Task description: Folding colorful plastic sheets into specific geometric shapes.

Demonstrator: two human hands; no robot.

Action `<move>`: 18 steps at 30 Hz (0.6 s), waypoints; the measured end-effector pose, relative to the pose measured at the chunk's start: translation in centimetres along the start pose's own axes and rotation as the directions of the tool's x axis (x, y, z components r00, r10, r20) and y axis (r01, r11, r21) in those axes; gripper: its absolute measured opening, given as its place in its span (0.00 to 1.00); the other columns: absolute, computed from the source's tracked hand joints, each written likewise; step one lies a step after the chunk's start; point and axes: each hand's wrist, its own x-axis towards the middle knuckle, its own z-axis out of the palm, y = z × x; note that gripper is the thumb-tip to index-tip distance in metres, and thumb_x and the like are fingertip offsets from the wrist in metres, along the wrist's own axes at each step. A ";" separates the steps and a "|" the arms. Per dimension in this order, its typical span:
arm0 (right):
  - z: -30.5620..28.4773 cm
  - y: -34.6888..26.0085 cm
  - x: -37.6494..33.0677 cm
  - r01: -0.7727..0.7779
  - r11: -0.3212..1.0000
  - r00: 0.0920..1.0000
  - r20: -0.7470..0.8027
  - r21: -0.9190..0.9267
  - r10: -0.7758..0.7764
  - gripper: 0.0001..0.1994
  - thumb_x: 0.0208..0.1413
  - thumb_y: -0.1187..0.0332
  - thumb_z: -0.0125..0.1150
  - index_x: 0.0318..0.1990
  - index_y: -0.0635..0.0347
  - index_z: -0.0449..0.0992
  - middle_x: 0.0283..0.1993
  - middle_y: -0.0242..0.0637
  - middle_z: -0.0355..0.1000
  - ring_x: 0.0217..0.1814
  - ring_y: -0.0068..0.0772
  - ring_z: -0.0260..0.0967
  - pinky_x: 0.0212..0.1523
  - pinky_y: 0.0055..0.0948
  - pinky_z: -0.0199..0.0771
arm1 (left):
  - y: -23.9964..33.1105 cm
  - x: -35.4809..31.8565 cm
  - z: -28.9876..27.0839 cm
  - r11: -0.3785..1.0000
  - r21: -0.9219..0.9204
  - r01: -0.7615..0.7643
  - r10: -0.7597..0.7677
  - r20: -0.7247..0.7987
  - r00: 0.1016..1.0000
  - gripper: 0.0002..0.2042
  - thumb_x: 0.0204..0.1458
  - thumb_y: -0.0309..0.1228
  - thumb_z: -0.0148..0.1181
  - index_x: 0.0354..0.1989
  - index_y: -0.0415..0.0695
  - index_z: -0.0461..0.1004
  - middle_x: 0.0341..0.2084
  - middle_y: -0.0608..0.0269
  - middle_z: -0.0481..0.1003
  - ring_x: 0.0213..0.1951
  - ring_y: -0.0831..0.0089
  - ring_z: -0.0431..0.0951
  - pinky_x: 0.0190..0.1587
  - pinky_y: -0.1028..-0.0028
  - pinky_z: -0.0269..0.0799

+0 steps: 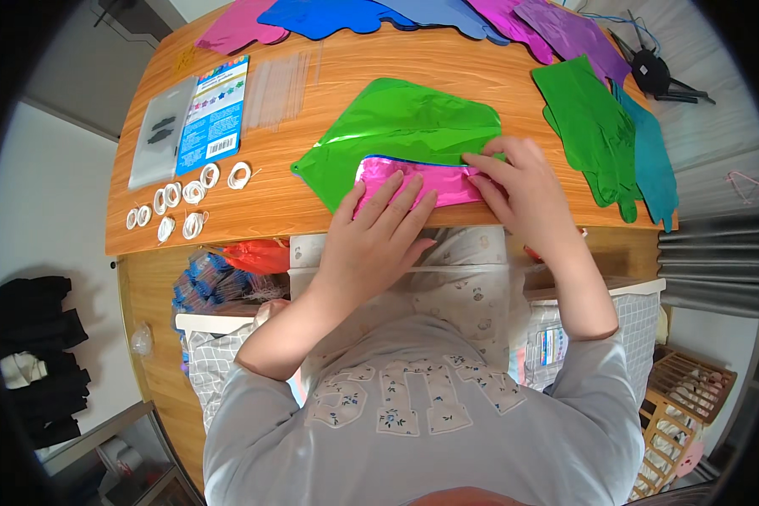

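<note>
A flat pink foil balloon [447,181], folded into a strip, lies near the front edge of the wooden table [228,211]. My left hand [379,228] presses flat on its left part, fingers spread. My right hand [519,185] presses on its right end, fingertips at the fold. A flat green foil balloon [396,126] lies under and behind the pink one, partly covered by it.
More flat foil balloons lie around: dark green [586,118] and teal [654,164] at the right, blue [329,15], pink [236,29] and purple [565,29] along the back. Several white ribbon coils [194,192], a blue packet [215,114] and clear straws [278,88] sit at the left.
</note>
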 end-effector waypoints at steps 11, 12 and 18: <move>1.5 -2.7 -3.4 0.116 0.959 0.983 0.169 -0.259 -0.074 0.37 0.59 0.59 0.66 0.74 0.58 0.62 0.76 0.46 0.60 0.81 0.48 0.52 0.78 0.50 0.50 | 0.0 0.2 0.2 0.999 -0.029 0.027 -0.029 -0.053 0.998 0.29 0.55 0.46 0.67 0.65 0.54 0.73 0.65 0.62 0.72 0.67 0.57 0.70 0.66 0.50 0.63; 1.2 -2.6 -3.7 0.114 0.958 0.983 0.170 -0.263 -0.070 0.37 0.59 0.59 0.66 0.74 0.58 0.62 0.76 0.46 0.60 0.81 0.48 0.52 0.78 0.50 0.50 | 0.0 0.2 0.1 0.999 -0.020 0.031 -0.032 -0.050 0.998 0.29 0.55 0.47 0.67 0.65 0.55 0.73 0.65 0.62 0.73 0.67 0.57 0.69 0.66 0.49 0.63; -1.9 -0.7 -5.1 0.037 0.899 0.989 0.145 -0.437 0.029 0.29 0.62 0.64 0.63 0.70 0.59 0.68 0.75 0.47 0.62 0.79 0.48 0.56 0.77 0.48 0.54 | 0.0 0.2 0.2 0.999 -0.022 0.043 -0.044 -0.073 0.996 0.29 0.54 0.49 0.67 0.65 0.58 0.74 0.64 0.63 0.73 0.67 0.53 0.69 0.65 0.45 0.63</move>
